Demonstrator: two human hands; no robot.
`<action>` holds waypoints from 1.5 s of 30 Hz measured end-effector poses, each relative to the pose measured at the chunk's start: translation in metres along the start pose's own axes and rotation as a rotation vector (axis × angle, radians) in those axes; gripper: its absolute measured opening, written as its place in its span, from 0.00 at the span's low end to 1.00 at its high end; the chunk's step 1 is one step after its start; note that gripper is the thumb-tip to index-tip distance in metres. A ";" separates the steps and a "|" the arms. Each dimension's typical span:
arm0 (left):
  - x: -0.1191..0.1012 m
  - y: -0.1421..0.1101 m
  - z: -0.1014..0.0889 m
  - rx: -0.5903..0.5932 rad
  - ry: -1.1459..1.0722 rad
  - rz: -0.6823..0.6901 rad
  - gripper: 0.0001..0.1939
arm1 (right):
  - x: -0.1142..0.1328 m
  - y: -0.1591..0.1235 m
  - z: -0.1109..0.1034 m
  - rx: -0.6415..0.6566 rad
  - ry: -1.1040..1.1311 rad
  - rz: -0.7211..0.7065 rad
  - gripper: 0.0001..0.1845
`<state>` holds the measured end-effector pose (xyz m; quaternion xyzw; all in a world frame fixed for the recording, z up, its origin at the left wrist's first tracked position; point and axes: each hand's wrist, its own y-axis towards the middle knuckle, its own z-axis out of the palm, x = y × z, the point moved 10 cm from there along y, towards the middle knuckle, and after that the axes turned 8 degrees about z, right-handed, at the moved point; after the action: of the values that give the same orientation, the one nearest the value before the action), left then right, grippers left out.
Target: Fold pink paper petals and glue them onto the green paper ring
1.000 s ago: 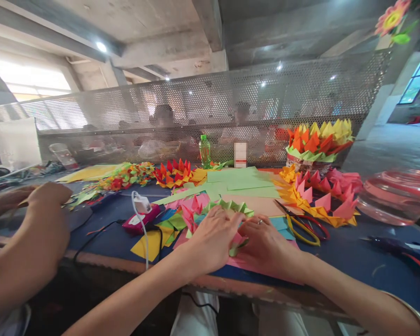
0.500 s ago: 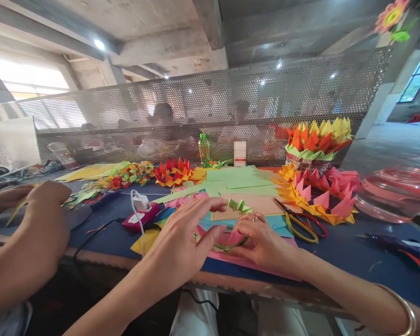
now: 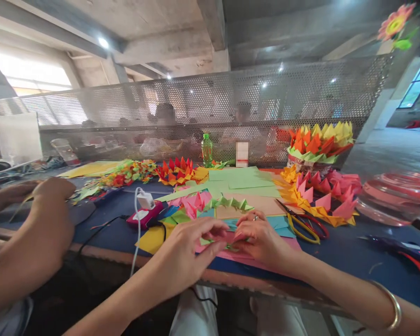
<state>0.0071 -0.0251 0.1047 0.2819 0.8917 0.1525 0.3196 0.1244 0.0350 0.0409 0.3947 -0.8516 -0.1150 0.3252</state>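
Both of my hands meet over a pink paper sheet [image 3: 262,261] near the table's front edge. My left hand [image 3: 185,252] pinches a small folded green and pink paper piece [image 3: 215,242] from the left. From the right, my right hand [image 3: 262,238], with a ring on one finger, grips the same piece. Just behind my hands lies a chain of green folded paper points [image 3: 231,203] beside pink folded pieces [image 3: 196,201].
Scissors [image 3: 303,224] with yellow and red handles lie right of my hands. A pink device [image 3: 145,215] with a white charger sits to the left. Folded paper rings, a green bottle [image 3: 206,150] and a mesh screen [image 3: 210,107] stand behind. Another person's arm [image 3: 31,238] works at far left.
My left hand lifted with fingers spread, then came back down and closed on the folded piece. Both hands now sit a little nearer the table's front edge.
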 end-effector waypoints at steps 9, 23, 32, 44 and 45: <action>0.076 0.034 -0.051 -0.289 0.248 -0.192 0.15 | -0.005 -0.005 -0.009 0.031 -0.098 0.012 0.24; 0.147 0.040 -0.016 0.244 0.227 -0.419 0.12 | 0.001 -0.011 -0.007 0.025 -0.247 -0.117 0.06; 0.137 0.118 -0.030 0.210 0.144 -0.298 0.14 | -0.001 -0.004 -0.024 -0.085 -0.389 -0.092 0.05; 0.175 0.155 -0.015 0.085 0.284 -0.325 0.17 | -0.056 0.059 -0.009 -0.042 -0.657 0.077 0.12; 0.180 0.143 -0.013 0.124 0.310 -0.333 0.17 | -0.059 0.061 -0.007 -0.034 -0.655 0.075 0.13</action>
<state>-0.0577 0.1950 0.0919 0.1230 0.9720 0.0840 0.1816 0.1204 0.1195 0.0464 0.2994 -0.9229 -0.2379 0.0446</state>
